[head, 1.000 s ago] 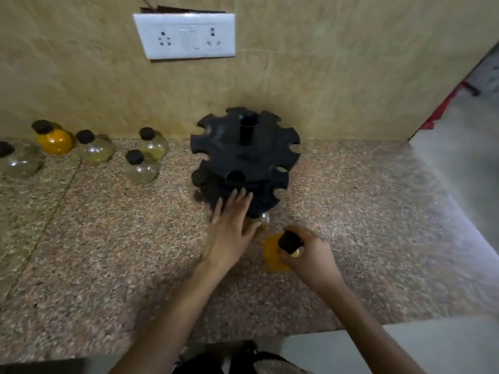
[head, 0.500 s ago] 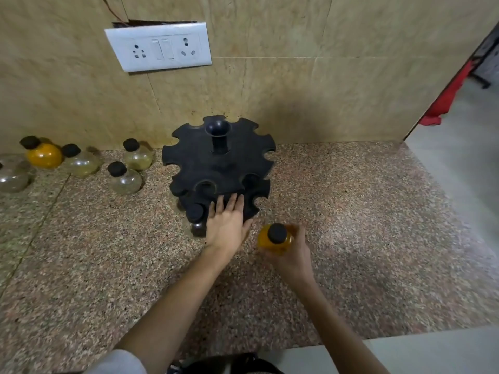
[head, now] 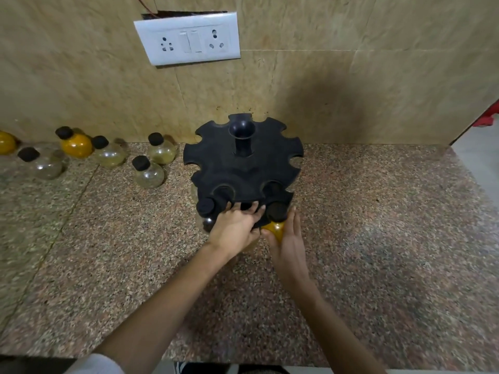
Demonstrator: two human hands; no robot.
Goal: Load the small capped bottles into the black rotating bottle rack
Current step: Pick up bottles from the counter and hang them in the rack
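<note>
From the head camera: lays the left hand [head: 234, 229] flat on the lower tier of the black rack [head: 243, 168], fingers straight, gripping nothing. Cradles the orange bottle [head: 276, 230] in the right hand [head: 291, 245], thumb and fingers wrapped round its belly, black cap [head: 277, 211] up against a lower-tier slot between the two hands. Just left of the left hand, capped bottles [head: 205, 207] sitting in the rack; well left of both hands, loose bottles [head: 147, 172] on the granite counter [head: 378, 238].
</note>
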